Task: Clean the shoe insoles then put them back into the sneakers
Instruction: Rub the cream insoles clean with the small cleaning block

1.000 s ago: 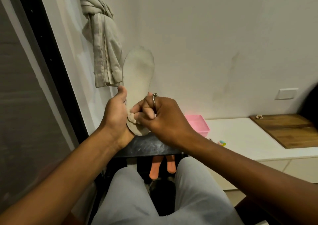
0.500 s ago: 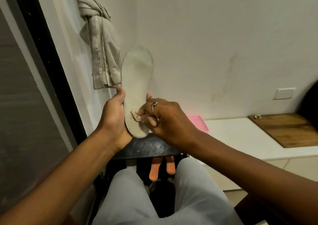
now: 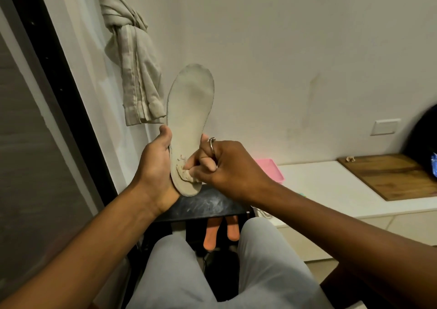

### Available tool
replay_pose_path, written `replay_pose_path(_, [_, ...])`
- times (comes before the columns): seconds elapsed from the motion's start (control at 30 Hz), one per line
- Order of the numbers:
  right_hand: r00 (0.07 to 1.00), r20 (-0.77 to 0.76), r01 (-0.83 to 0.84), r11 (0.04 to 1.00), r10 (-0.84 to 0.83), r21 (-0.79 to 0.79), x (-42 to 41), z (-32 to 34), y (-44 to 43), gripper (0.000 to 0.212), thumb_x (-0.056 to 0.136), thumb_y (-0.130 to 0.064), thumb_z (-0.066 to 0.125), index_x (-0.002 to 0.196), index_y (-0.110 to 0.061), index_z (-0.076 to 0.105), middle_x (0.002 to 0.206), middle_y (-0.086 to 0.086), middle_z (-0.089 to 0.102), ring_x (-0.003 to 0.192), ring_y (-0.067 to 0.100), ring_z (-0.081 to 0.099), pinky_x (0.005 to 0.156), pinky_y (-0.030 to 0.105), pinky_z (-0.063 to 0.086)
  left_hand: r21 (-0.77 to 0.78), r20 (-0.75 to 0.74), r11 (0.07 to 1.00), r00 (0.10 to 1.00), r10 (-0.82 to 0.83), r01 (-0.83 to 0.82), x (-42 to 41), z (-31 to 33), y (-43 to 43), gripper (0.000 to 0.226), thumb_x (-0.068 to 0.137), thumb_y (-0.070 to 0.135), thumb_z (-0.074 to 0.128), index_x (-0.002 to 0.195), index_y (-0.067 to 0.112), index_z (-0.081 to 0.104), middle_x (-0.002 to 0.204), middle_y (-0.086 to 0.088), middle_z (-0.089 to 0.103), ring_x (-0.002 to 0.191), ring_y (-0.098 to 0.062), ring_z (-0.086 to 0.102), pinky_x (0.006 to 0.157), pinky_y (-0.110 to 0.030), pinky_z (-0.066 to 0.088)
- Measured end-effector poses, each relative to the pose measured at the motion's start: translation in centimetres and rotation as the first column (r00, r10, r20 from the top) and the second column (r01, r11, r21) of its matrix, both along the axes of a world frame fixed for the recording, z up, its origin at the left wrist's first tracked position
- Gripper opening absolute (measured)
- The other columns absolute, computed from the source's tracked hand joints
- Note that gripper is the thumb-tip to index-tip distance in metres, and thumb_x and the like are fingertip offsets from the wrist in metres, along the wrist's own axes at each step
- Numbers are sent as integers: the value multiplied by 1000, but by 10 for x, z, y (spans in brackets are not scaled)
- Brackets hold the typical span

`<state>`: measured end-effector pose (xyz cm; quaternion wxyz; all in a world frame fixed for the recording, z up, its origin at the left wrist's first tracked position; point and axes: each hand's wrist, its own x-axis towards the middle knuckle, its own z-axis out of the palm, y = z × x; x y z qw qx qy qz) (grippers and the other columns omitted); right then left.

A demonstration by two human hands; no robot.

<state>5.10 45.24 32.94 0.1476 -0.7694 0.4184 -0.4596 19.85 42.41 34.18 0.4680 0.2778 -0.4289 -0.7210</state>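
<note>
While the grip of the left hand [image 3: 156, 164] clamped the insole [image 3: 191, 105] upright by its heel-end edges above the lap, the right hand [image 3: 227, 164] pinched a cloth wad [image 3: 185, 180] against it (light and bendy, I'd judge, so hold near the rubbed spot).

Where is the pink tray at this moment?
In the head view, the pink tray sits right of centre on the white counter, just behind the right hand.

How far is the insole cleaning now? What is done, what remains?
Done: the beige insole is out of its sneaker, gripped upright by the left hand. In hand: the right hand presses a small wad on its heel end. Left: finish wiping, refit it; two orange insoles wait below.
</note>
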Motion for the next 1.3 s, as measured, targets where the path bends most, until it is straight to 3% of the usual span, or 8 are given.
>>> replay_pose_path(0.17, [995,53,96,987,-90,-130,-1,17,-20,23,91,-2,70,74,-14,61,100,4,74,93,12,71,70,30,63,6,-31,1000,999,-21,22,-7,-1,8,67,105,58,15,126,18,65,114,-8,74,109,-27,71,87,-63,55])
replay_pose_path(0.3, [996,38,83,992,-79,-98,4,13,-17,9,88,-7,76,89,-10,67,102,0,73,90,1,66,78,16,56,22,-67,1000,998,-11,12,-4,5,11,66,107,54,16,122,12,65,117,-9,72,107,-25,72,70,-49,62])
replay_pose_path(0.43, [989,-21,143,989,-143,-24,3,18,-17,33,89,-14,77,122,-12,71,112,0,73,95,6,69,83,17,57,1,-46,1000,999,-6,6,-5,5,12,65,107,54,16,124,15,65,116,-13,74,104,-26,73,70,-50,61])
replay_pose_path(0.6, [980,9,199,970,-200,-142,16,14,-16,20,90,-15,75,110,-12,78,103,3,75,89,8,69,78,18,55,20,-10,998,998,64,-64,-3,4,8,68,106,56,18,119,10,67,113,-16,74,104,-27,73,73,-39,62])
replay_pose_path(0.8, [997,-63,-48,976,35,-213,21,-7,3,19,87,-7,77,106,-6,78,97,5,74,86,8,68,79,16,54,29,72,990,988,136,-138,5,6,1,75,103,63,25,111,7,74,102,-14,76,81,-26,77,63,-37,60])
replay_pose_path(1.07, [987,14,157,949,-159,-272,16,12,-26,17,88,-11,76,105,-9,79,97,5,74,85,12,68,77,25,56,-6,19,993,993,119,-119,-4,1,6,65,107,53,21,127,12,67,124,-16,70,111,-28,70,81,-41,60])
replay_pose_path(1.17, [998,-62,3,965,-20,-263,20,-1,-11,17,87,-9,77,104,-6,78,94,5,74,81,7,65,74,14,50,6,32,988,988,152,-152,5,6,-1,75,105,59,22,101,10,79,108,-15,75,94,-28,75,78,-42,60])
replay_pose_path(1.3, [969,-240,-141,931,60,-337,12,-12,0,20,88,-6,76,107,-5,77,98,9,72,88,17,68,79,32,57,-5,60,986,985,164,-164,11,7,-8,74,104,63,21,118,9,69,128,-13,68,114,-34,69,98,-50,53])
